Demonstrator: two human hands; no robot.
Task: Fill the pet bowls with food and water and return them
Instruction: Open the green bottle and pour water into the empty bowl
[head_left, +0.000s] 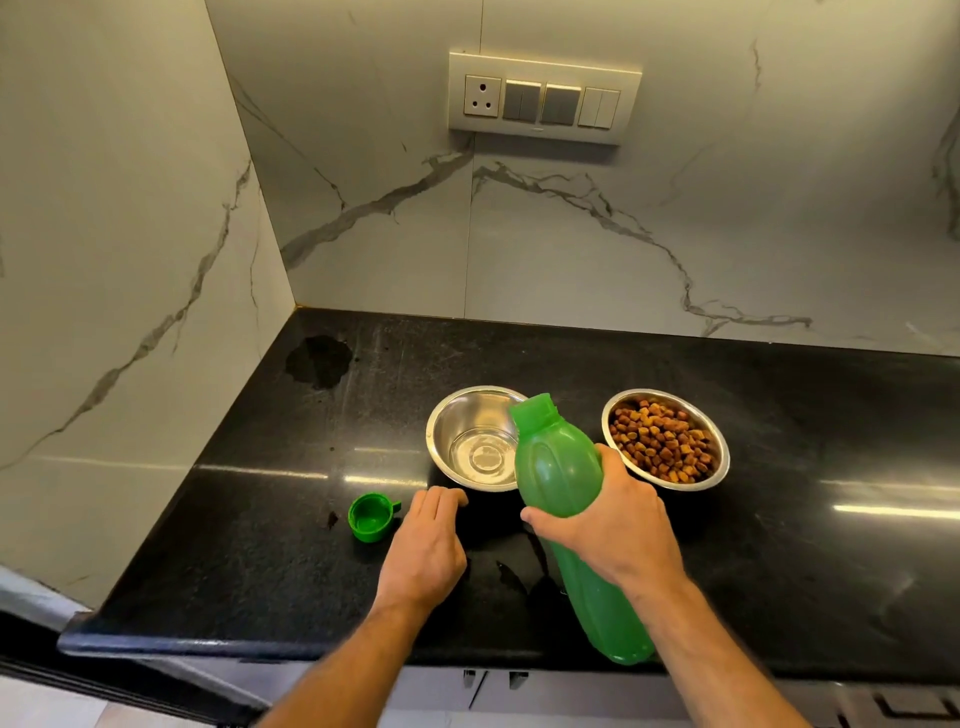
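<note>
Two steel pet bowls stand on the black counter (779, 545). The left bowl (475, 439) shows a little clear water at its bottom. The right bowl (666, 439) is full of brown kibble. My right hand (605, 525) grips a green plastic bottle (563, 478) round its middle, tilted so its uncapped mouth leans over the left bowl's rim. The bottle's green cap (370, 517) lies open side up on the counter to the left. My left hand (427, 540) rests on the counter just in front of the left bowl, fingers relaxed, holding nothing.
Marble walls close the corner at the left and back, with a switch and socket panel (544, 97) on the back wall. A dark wet patch (318, 361) lies near the corner, small spills (511, 571) by my hands. The counter's front edge runs below my wrists.
</note>
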